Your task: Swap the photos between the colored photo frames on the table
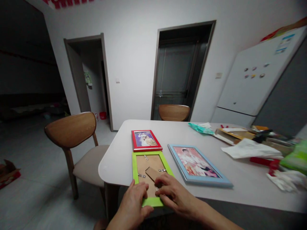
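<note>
A green picture frame (135,166) lies face down at the near edge of the white table (115,156), its brown backing board and metal clips showing. My left hand (134,202) rests on the frame's near left corner, fingers pressed flat on it. My right hand (173,193) lies on the near right part, fingertips on the backing by a clip. A red frame (146,140) with a photo sits just behind. A light blue frame (198,165) with a photo lies to the right.
Papers, a teal bag (200,128), red items and white wrappers clutter the table's right side. A wooden chair (74,140) stands at the left, another chair (174,112) at the far side. A white fridge (254,80) stands at the right.
</note>
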`<state>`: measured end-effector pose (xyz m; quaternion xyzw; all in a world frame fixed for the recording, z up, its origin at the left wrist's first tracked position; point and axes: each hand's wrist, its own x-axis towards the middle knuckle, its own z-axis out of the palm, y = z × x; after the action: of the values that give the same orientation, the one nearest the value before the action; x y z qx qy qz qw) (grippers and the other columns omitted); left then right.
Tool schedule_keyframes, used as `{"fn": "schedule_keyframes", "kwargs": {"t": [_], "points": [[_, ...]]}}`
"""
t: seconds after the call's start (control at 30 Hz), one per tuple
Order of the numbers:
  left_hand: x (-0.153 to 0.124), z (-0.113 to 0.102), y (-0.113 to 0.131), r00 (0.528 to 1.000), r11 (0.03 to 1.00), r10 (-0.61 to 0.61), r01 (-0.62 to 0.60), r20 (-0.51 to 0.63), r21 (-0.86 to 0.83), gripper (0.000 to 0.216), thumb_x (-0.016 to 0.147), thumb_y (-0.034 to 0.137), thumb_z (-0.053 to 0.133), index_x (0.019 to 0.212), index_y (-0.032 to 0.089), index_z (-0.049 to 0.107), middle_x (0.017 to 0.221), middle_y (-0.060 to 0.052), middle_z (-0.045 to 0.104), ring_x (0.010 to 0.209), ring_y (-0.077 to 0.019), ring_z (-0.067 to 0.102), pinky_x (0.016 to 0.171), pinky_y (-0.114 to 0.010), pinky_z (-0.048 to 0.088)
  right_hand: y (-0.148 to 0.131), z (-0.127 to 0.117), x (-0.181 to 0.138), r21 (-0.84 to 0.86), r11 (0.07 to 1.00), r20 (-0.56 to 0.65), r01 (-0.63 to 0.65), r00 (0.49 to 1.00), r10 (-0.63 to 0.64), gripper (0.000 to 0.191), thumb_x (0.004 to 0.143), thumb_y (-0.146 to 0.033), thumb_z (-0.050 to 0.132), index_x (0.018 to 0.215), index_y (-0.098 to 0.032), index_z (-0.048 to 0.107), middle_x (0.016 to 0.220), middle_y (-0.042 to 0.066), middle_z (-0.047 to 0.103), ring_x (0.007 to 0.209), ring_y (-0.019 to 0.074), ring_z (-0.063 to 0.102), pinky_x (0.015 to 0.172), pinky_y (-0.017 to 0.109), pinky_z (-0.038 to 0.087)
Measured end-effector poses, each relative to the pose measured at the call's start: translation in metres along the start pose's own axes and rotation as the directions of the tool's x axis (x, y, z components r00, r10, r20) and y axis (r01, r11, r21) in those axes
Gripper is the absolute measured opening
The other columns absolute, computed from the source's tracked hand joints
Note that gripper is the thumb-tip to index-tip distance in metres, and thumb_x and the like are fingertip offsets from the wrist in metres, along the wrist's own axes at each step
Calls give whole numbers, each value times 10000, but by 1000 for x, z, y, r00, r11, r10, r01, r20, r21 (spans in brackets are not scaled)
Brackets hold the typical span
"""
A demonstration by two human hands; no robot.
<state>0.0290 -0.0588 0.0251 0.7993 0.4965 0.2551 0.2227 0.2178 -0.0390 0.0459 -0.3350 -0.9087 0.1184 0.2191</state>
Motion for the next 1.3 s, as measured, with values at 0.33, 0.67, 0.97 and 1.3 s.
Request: {"fn": "schedule_keyframes", "kwargs": {"t": [0.33, 0.67, 0.97, 1.3], "points": [[2, -2, 4, 1000, 998, 6, -7, 10, 59, 306, 578, 189, 616, 875, 213, 544, 888, 9, 605, 878, -155, 540, 993, -396, 203, 2, 6, -1, -90, 996, -34, 23, 999, -26, 179, 748, -189, 446, 764, -235, 619, 879, 19, 515, 862, 153, 415, 778, 317, 326], [2, -7, 9, 1000, 995, 11, -14, 28, 100, 440, 558, 159, 623, 983, 209, 519, 822, 7, 609, 822, -172, 555, 958, -401, 259, 6, 4, -8, -54, 997, -46, 63, 997, -66, 140, 705, -172, 479, 718, -224, 609, 879, 16, 558, 858, 162, 447, 786, 328, 348], [12, 22, 30, 996, 963, 16, -39, 89, 266, 495, 532, 80, 577, 1019, 138, 503, 1251, -133, 420, 1180, -270, 324, 985, -479, 211, 23, 4, -19, 337, 893, -326, -300, 852, 409, 291, 725, -266, 454, 976, -188, 578, 1077, 103, 525, 1024, 205, 457, 884, 354, 358], [4, 2, 56, 967, 956, 135, -184, -216, -229, 126, 672, 182, 481, 796, 203, 473, 1259, -100, 416, 1166, -240, 356, 934, -417, 325, -2, 15, -10, 986, 128, -14, -103, 724, 689, 361, 690, -441, 462, 930, -189, 558, 890, 62, 622, 811, 205, 569, 658, 299, 450]]}}
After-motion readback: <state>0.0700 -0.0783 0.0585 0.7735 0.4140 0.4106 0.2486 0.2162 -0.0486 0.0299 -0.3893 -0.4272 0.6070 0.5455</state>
